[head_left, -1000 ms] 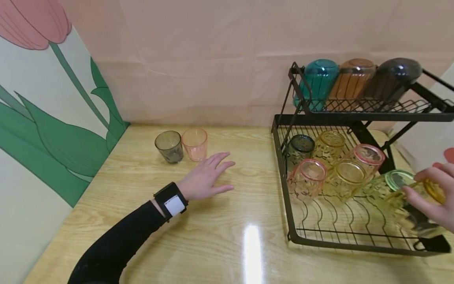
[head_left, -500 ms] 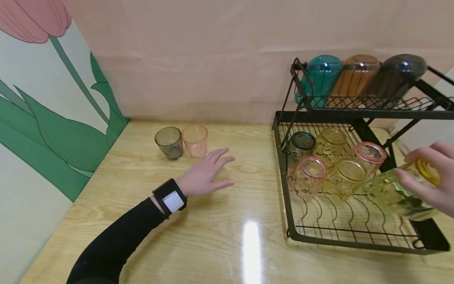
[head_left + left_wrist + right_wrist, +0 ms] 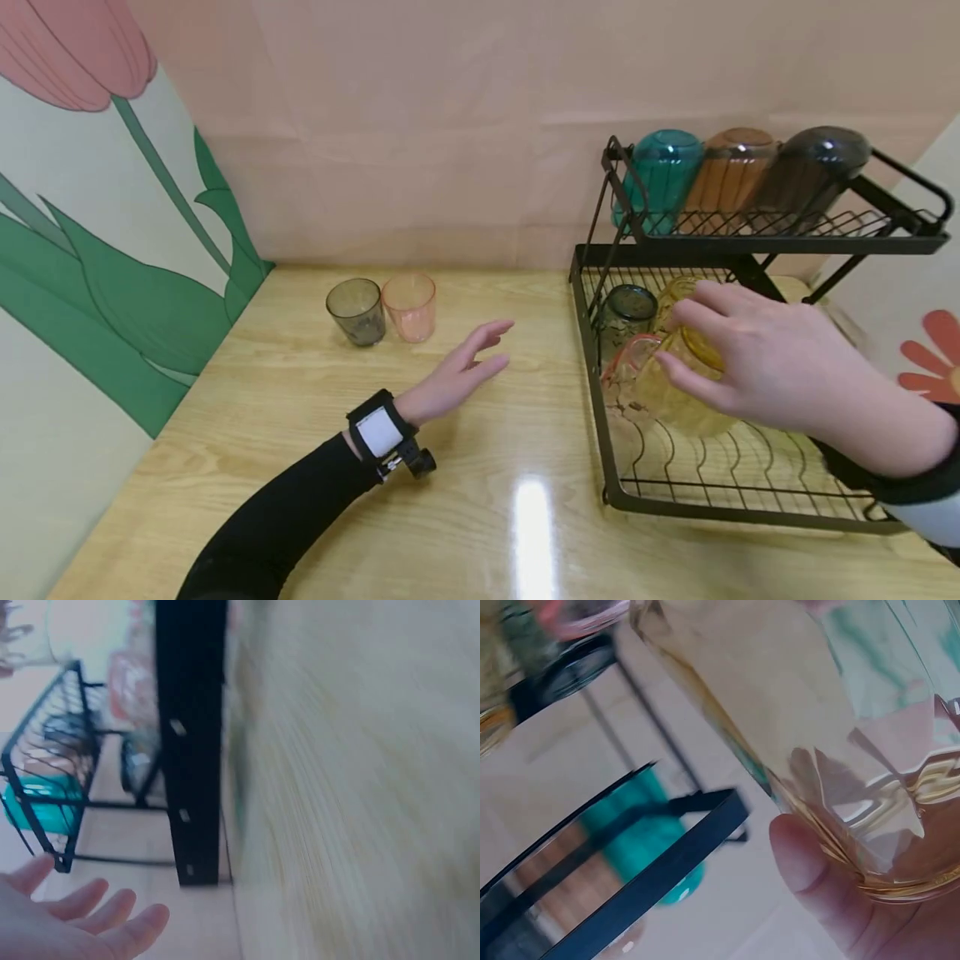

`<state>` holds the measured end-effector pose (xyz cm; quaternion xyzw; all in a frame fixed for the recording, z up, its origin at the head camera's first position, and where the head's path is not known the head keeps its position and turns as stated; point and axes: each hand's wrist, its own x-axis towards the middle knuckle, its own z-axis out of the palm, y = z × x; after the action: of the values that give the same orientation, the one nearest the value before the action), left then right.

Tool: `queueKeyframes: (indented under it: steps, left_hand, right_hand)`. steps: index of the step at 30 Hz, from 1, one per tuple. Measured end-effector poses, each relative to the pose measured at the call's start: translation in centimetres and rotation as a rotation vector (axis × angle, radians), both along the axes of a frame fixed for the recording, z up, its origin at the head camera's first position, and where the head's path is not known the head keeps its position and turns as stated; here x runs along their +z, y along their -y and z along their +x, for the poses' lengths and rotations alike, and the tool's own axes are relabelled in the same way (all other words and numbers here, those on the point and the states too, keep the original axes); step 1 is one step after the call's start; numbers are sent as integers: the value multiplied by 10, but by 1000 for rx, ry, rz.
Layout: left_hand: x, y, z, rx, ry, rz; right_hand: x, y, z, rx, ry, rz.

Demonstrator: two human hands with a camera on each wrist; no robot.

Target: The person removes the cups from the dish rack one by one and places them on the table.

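From the head camera, my right hand [image 3: 780, 354] grips a yellow glass [image 3: 682, 400] by its upper end, thumb on the near side and fingers over the far side. The glass is tilted over the lower tier of a black wire rack [image 3: 720, 511], in front of a pink glass [image 3: 622, 367] that it partly covers; I cannot tell whether the two touch. A dark glass [image 3: 630, 312] sits just behind them. On the upper shelf [image 3: 780, 244] lean a teal glass [image 3: 663, 179], a brown glass [image 3: 731, 171] and a smoky glass [image 3: 813, 171], side by side. My left hand [image 3: 453, 379] hovers over the wooden table [image 3: 450, 517], holding nothing, fingers loosely bent and thumb apart. Beyond it a grey tumbler [image 3: 358, 315] and a peach tumbler [image 3: 410, 310] stand upright, close together.

From my left wrist, the fingers reach in from the lower left, apart from one another. The rack's black frame runs down the middle, and the tabletop is blurred.

From my right wrist, the yellow glass fills the upper right, with my thumb pressed to its side near one end; my other fingers are hidden there. The upper shelf slants across the lower left.
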<state>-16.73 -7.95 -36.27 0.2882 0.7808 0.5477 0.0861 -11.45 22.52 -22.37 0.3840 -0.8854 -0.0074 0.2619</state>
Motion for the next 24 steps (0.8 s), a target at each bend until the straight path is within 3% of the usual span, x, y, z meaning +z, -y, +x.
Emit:
queueKeyframes:
  steps: [8, 12, 14, 16, 20, 22, 24]
  left_hand:
    - [18, -22, 16, -21, 543, 588]
    - [22, -35, 22, 41, 838, 904]
    - [24, -42, 26, 92, 935, 1029]
    - [26, -49, 30, 152, 972, 1117]
    - [31, -60, 39, 225, 965, 1221]
    - [35, -64, 43, 211, 972, 1246]
    - [38, -66, 47, 150, 980, 1252]
  right_hand:
    - [2, 41, -8, 133, 5, -35]
    - [0, 56, -16, 194, -10, -71]
    - [-1, 63, -19, 221, -17, -89]
    - [-2, 69, -22, 243, -23, -102]
    - [-4, 79, -26, 272, -24, -123]
    - [-5, 83, -26, 287, -23, -135]
    - [-7, 86, -27, 304, -22, -144]
